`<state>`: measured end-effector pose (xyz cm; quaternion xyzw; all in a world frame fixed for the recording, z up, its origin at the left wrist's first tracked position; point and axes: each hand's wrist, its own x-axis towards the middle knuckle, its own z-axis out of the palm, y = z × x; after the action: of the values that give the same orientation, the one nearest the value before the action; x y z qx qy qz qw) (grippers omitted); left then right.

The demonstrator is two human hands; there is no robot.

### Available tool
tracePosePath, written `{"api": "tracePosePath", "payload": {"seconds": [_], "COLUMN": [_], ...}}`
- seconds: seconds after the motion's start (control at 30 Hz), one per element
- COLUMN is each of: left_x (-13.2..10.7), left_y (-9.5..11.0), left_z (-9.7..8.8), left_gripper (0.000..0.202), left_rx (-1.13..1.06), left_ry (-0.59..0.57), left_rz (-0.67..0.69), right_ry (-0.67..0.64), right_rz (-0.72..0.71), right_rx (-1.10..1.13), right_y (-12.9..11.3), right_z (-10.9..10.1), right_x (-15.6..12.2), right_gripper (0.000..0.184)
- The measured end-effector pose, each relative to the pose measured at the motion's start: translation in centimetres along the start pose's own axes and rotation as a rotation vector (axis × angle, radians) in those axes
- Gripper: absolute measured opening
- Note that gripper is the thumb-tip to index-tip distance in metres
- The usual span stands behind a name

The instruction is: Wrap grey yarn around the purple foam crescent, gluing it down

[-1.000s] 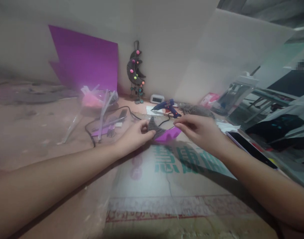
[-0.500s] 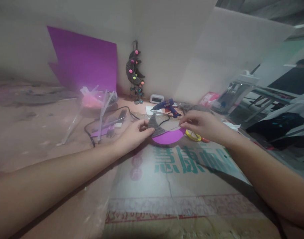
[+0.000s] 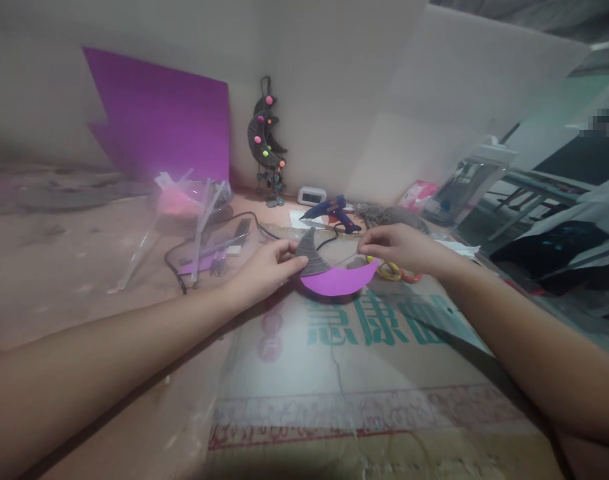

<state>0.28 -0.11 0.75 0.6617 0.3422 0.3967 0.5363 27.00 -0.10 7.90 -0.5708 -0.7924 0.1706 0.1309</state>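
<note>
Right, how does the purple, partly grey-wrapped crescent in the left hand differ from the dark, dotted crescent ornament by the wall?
The purple, partly grey-wrapped crescent is largely bare purple; the dark, dotted crescent ornament is mainly dark grey. The held crescent shows no dots; the ornament has pink, orange and green ones. Both are crescents.

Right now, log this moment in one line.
left hand: holds purple crescent by grey-wrapped end | right hand: pinches grey strand | glue gun: beyond crescent, untouched
</note>
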Motion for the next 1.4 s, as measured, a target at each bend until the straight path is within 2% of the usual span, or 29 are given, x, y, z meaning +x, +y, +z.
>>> {"api": "tracePosePath", "payload": {"seconds": [0.23,0.37,0.43,0.5,0.63,0.7,0.77,0.83,0.93,1.03,1.13,1.27,1.4], "left_x": [-0.1,0.0,0.1,0.2,0.6,0.8,0.8,0.8,0.5,0.2,0.1,0.0,-0.3], "left_y": [0.3,-0.2,-0.4,-0.6,-0.8,-0.9,-1.0,-1.1,-1.3,-1.2,-0.9,-0.8,-0.8], "left_z": [0.1,0.1,0.0,-0.2,-0.5,-0.5,-0.6,-0.6,-0.5,-0.1,0.2,0.3,0.4], "left_gripper": [0.016,0.018,0.021,0.023,0.022,0.022,0.023,0.026,0.031,0.033,0.039,0.069,0.054], "left_rx": [-0.045,-0.098,-0.158,-0.23,-0.333,-0.357,-0.35,-0.314,-0.222,-0.162,-0.19,-0.144,0.075], "left_ry": [-0.019,-0.002,0.024,0.065,0.179,0.204,0.203,0.203,0.191,0.104,0.082,0.165,0.104], "left_rz": [-0.043,-0.086,-0.119,-0.146,-0.148,-0.125,-0.089,-0.059,-0.05,-0.054,0.0,0.075,0.161], "right_ry": [0.287,0.323,0.379,0.462,0.641,0.578,0.432,0.323,0.224,0.123,0.123,0.187,0.202], "right_rz": [-0.044,-0.224,-0.293,-0.275,-0.142,-0.084,-0.061,-0.086,-0.051,0.037,0.063,0.095,0.075], "right_rx": [0.078,-0.044,-0.059,0.018,0.34,0.506,0.632,0.661,0.565,0.54,0.613,0.725,0.791], "right_y": [0.0,0.3,0.6,0.9,0.9,0.4,-0.2,-1.0,-2.1,-2.5,-2.4,-1.9,-1.5], "right_z": [2.7,4.2,4.5,4.5,4.4,4.5,4.8,5.2,6.0,6.8,7.2,7.3,7.5], "right_x": [0.7,0.7,0.7,0.8,1.0,0.8,0.3,-0.2,-0.9,-1.0,-0.8,-0.6,-0.5], "right_gripper": [0.024,0.015,0.021,0.024,0.021,0.037,0.053,0.061,0.056,0.049,0.05,0.049,0.046]}}
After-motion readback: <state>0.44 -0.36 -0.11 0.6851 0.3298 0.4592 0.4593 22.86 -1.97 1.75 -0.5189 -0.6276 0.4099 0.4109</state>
